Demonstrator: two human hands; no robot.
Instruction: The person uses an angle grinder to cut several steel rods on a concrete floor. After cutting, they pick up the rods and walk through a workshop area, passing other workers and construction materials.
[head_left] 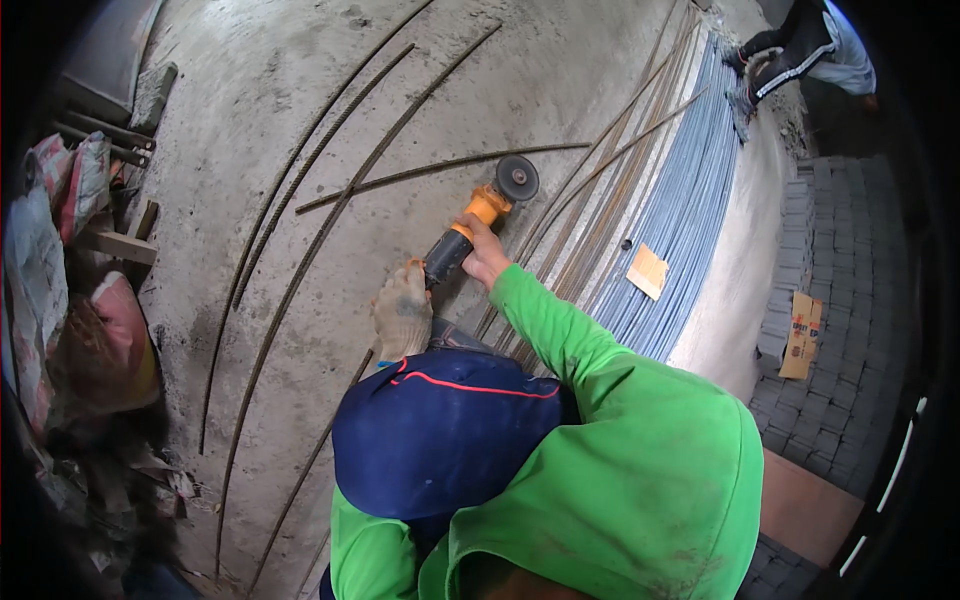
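A grey concrete floor point(190, 215) carries curved dark ribbed bars point(352, 188) and a long row of bluish-grey rods point(690, 190).

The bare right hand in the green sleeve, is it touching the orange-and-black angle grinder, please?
Touching: the head view shows the bare right hand gripping the orange-and-black angle grinder around its body, with no gap.
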